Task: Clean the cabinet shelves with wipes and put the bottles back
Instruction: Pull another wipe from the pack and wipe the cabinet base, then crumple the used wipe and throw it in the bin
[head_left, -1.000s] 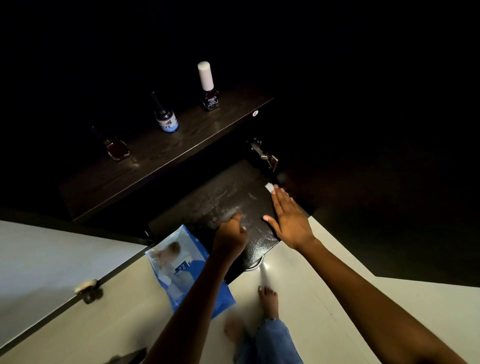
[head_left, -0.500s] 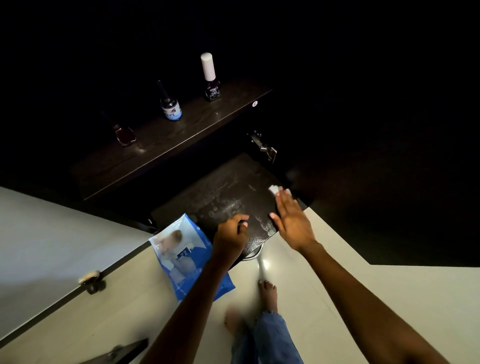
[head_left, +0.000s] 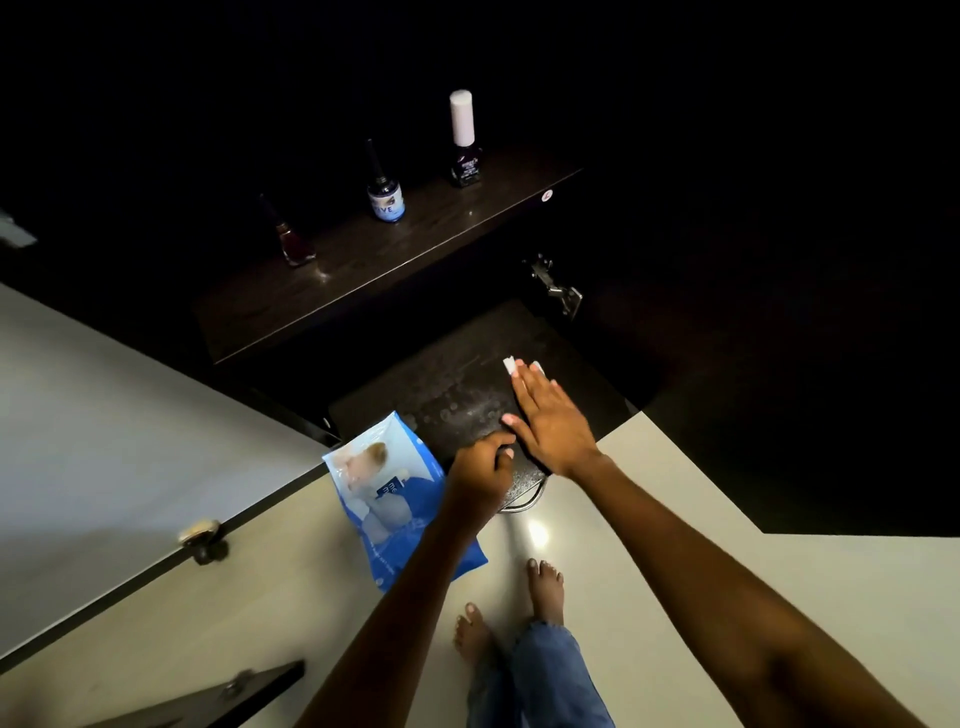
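My right hand (head_left: 553, 421) lies flat, fingers together, pressing a white wipe (head_left: 511, 365) onto the dark lower shelf (head_left: 447, 384); only the wipe's far end shows past my fingertips. The shelf surface looks wet and streaked. My left hand (head_left: 480, 475) is curled shut at the shelf's front edge, just beside my right wrist; whether it grips the edge is unclear. On the upper shelf (head_left: 363, 270) stand three small bottles: one with a white cap (head_left: 464, 150), one with a blue label (head_left: 385, 200), and a dark red one (head_left: 293, 244).
A blue wipes pack (head_left: 384, 499) lies on the pale floor left of my left hand. A white cabinet door (head_left: 104, 415) stands open at left. A metal hinge (head_left: 556, 288) sits on the cabinet's right side. My bare feet (head_left: 545, 587) are below the shelf.
My right hand has slid the wipe a little leftward across the lower shelf, ending closer to my left hand. The left hand stays at the front edge. The view has shifted.
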